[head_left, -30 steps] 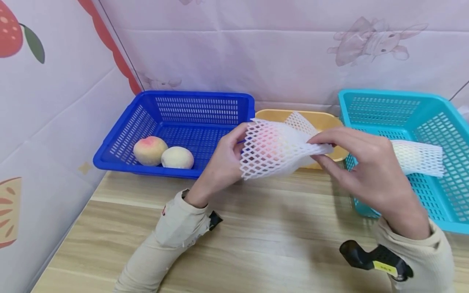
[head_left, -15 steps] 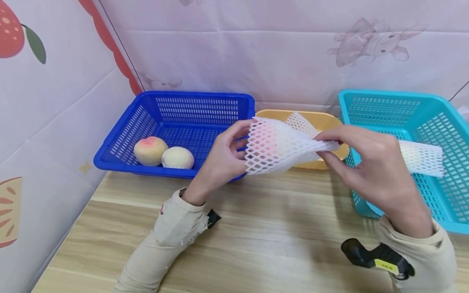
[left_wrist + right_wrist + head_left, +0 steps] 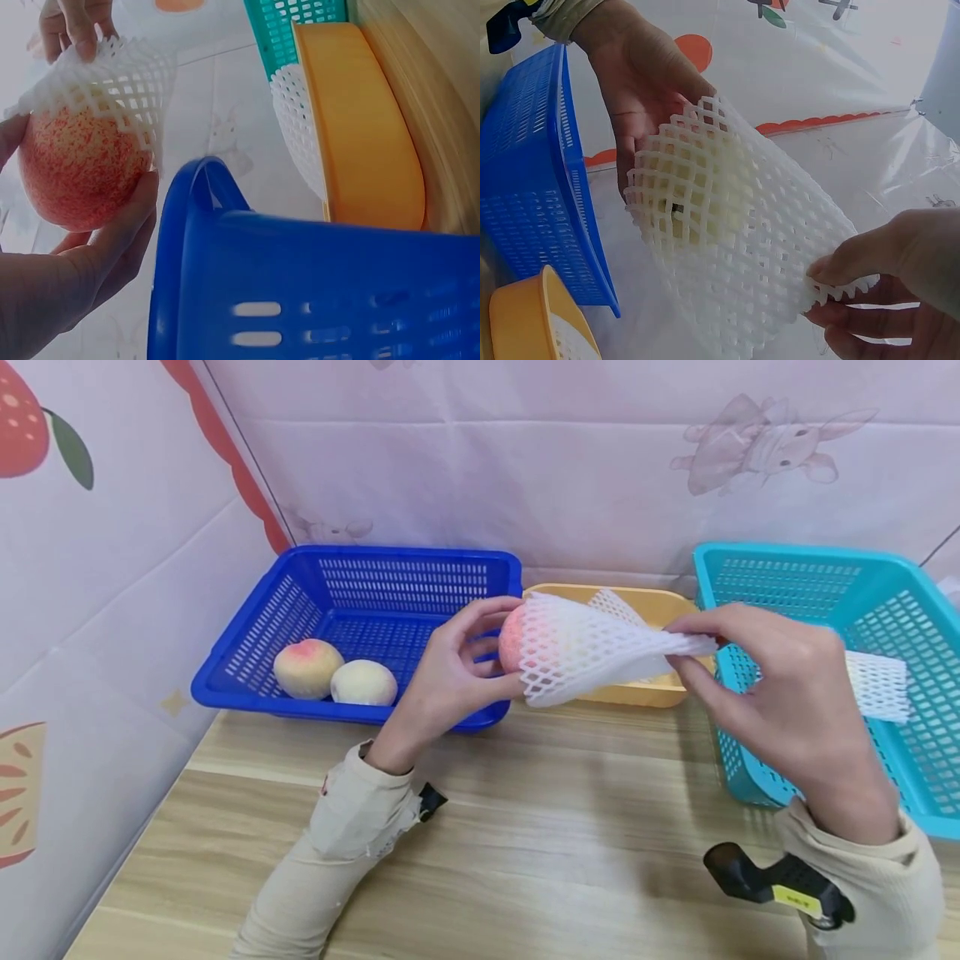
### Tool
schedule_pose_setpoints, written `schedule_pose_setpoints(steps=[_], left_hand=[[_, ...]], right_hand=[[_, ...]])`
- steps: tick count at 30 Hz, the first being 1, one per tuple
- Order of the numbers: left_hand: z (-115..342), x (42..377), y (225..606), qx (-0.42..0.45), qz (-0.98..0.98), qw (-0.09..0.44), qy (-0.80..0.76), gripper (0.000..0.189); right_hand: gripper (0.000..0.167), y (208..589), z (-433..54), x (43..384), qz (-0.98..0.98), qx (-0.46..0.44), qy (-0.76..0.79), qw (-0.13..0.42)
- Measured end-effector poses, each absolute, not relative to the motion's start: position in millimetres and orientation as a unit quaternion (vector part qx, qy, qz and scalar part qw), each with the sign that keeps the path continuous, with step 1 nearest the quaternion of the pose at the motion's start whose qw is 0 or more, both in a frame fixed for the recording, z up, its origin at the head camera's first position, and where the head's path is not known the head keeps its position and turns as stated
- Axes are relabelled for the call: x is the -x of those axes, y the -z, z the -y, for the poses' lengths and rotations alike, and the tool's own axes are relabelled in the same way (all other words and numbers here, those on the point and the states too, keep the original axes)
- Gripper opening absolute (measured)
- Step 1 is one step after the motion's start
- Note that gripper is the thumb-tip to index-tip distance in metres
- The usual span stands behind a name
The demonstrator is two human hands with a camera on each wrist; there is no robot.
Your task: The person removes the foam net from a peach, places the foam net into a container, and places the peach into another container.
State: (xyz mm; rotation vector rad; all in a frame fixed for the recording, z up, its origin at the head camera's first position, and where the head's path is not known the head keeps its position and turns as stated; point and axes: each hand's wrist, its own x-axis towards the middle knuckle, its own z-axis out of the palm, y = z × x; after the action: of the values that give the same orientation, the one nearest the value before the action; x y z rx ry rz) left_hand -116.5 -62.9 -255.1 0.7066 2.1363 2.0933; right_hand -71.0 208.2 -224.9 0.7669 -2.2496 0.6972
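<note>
Above the tabletop (image 3: 562, 835), near a blue basket (image 3: 405, 554) holding two bare peaches (image 3: 307, 670), a person's left hand (image 3: 442, 681) grips a peach (image 3: 512, 642), its pink end poking out of a white net (image 3: 588, 652), while the right hand (image 3: 787, 702) pinches the net's gathered other end.

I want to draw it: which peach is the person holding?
The peach with its reddish end poking from a white foam net, in the left hand. Two bare peaches lie in the blue basket; one netted fruit lies in the teal basket.
</note>
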Motion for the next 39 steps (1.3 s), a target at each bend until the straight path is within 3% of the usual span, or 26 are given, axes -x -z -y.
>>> schedule_pose_setpoints(steps=[18,29,36,39], left_hand=[[75.8,122.5,250.5,-0.189,-0.720,-0.014,-0.667,0.065],[75.0,123.8,251.1,-0.189,-0.733,-0.021,-0.653,0.065],[73.4,123.9,250.2,-0.191,-0.738,-0.025,-0.647,0.065],[73.1,123.3,249.8,-0.188,-0.741,-0.025,-0.644,0.065]], right_hand=[[0.026,235.4,-207.8,82.0,0.863,-0.135,-0.288,0.393],[0.024,242.9,-206.7,89.9,0.888,-0.078,-0.251,0.379],[0.050,251.4,-201.9,99.4,0.908,-0.027,-0.245,0.340],[0.048,257.2,-197.8,103.6,0.914,-0.020,-0.241,0.325]])
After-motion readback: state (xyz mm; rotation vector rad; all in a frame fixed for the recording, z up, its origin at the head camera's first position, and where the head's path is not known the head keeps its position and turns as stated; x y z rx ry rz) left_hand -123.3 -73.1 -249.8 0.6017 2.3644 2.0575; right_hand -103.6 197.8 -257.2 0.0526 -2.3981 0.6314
